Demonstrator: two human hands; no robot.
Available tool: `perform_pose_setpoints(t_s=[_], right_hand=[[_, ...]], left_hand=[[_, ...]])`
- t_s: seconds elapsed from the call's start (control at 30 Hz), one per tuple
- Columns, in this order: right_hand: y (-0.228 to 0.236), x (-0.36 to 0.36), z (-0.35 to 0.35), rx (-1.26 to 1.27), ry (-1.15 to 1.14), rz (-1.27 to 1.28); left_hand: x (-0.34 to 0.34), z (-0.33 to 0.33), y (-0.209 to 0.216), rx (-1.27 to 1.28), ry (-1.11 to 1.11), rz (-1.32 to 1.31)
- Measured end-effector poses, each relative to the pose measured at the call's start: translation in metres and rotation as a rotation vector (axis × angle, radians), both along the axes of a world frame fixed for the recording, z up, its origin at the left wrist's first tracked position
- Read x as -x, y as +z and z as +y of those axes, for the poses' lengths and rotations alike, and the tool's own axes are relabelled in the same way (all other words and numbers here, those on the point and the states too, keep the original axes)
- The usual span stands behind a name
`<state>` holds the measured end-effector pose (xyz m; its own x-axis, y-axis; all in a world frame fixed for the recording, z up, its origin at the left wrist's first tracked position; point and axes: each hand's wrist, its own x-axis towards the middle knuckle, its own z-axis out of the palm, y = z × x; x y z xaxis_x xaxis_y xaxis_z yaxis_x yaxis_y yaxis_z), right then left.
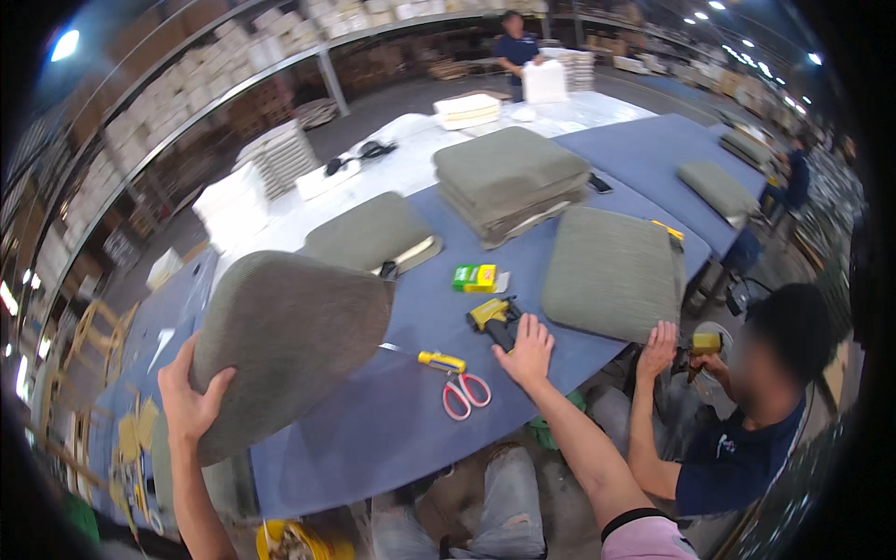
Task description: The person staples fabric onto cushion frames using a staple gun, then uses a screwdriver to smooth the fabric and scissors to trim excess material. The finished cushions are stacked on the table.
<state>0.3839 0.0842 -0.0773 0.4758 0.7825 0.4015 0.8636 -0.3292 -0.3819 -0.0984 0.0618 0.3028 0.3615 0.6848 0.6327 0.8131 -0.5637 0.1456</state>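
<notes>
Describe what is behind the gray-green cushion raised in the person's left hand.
Behind the raised cushion, part of a second gray-green cushion shows, pale along its lower right edge, with blue tabletop beside it. Whatever else the raised cushion covers cannot be seen.

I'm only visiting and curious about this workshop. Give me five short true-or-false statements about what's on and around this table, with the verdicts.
1. The left hand holds up a tilted grey-green cushion. True.
2. The right hand is on the scissors. False: it is by the yellow-and-black gun-shaped tool; whether it grips that is unclear.
3. The scissors have blue handles. False: they are red and white.
4. The small green-and-yellow box lies farther from the person than the scissors do. True.
5. The seated co-worker at the right has both hands empty. False: one hand holds a yellow tool.
</notes>
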Motion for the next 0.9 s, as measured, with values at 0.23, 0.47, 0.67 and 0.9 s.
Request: perform_pose_setpoints(t_s=[0.23,0.47,0.67,0.9], right_hand=[[-0.012,-0.029,-0.009,-0.011,-0.022,-0.048],[0.001,-0.019,-0.015,0.059,0.081,-0.092],[0.044,0.056,-0.067,-0.356,0.787,0.170],[0.076,0.086,-0.055,-0.339,0.983,0.363]], left_hand=[[-0.048,-0.059,-0.017,0.012,0.104,0.100],[0.009,-0.080,-0.050,0.106,0.182,0.162],[0.073,-0.153,-0.122,-0.205,0.344,0.019],[0.076,-0.156,-0.200,-0.161,0.108,-0.678]])
